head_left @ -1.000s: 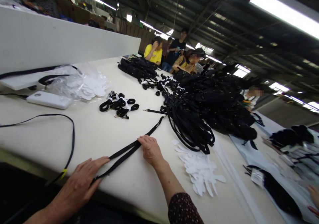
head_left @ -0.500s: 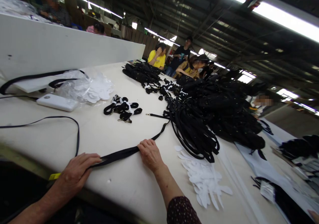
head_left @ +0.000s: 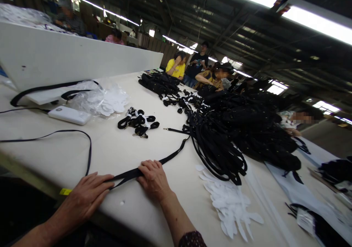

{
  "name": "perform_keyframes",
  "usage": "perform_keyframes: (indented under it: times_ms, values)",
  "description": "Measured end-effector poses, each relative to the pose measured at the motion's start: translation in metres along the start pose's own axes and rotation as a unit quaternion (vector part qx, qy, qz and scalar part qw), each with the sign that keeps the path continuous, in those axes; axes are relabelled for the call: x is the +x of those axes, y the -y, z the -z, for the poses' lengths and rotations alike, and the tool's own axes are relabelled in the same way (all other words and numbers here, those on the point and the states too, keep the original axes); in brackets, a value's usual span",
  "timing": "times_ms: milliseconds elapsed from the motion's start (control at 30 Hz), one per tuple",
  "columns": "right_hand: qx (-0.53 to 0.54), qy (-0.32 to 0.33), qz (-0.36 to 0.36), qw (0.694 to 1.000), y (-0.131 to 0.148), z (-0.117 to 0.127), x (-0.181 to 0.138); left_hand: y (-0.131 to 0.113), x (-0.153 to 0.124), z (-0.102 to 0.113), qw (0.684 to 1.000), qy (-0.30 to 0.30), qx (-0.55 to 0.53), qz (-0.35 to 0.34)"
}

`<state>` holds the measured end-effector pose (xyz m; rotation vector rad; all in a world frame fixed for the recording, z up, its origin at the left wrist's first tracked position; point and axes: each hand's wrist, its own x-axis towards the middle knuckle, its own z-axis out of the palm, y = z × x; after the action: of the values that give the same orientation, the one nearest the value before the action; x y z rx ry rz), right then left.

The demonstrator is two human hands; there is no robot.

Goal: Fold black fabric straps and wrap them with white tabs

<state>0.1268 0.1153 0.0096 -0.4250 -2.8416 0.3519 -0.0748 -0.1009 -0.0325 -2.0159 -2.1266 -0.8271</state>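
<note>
- Your left hand (head_left: 89,195): fingers together, pinching the strap (head_left: 129,174).
- Your right hand (head_left: 154,179): fingers curled down over it.
- Strap: between your hands, continuing past right fingertips.
- White pieces (head_left: 229,205): right of your right fingers.

Strap (head_left: 175,154) on table (head_left: 154,142) | bundles (head_left: 136,121) behind | power bank (head_left: 69,115) left | pile (head_left: 217,151) right

And here's the pale counter (head_left: 106,152), clock centred on the wearer | 12: long black strap (head_left: 171,157) close in, small strap bundles (head_left: 139,121) farther out | 11: clear bag (head_left: 84,106), white pieces (head_left: 111,101) inside | nearer 10: white oblong device (head_left: 68,115), cable (head_left: 26,110) attached | 1: big black heap (head_left: 255,118), loops (head_left: 217,155) fanning nearer | 2: loose white cut-outs (head_left: 228,201)!
</note>
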Motion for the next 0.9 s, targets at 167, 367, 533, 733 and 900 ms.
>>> perform_keyframes:
  times_ms: [167,367,533,733,900]
  values:
    - [0.033,-0.021,0.036,0.999,0.004,-0.01,0.001,-0.001,0.004,0.005,1.0,0.016,0.007,0.001]
    - [0.035,-0.027,0.052,0.998,-0.001,-0.016,-0.007,0.007,0.017,-0.001,0.999,0.024,0.0,0.03]
    - [0.024,-0.02,0.046,0.998,-0.003,-0.019,-0.004,0.008,0.015,-0.002,0.999,0.001,-0.048,0.001]
    - [0.016,-0.029,0.016,0.999,0.001,-0.023,0.003,0.002,0.003,0.007,0.999,-0.001,-0.009,-0.046]
    - [-0.013,-0.033,0.011,0.999,0.004,-0.024,-0.001,0.003,-0.007,-0.006,0.996,0.009,0.039,-0.076]
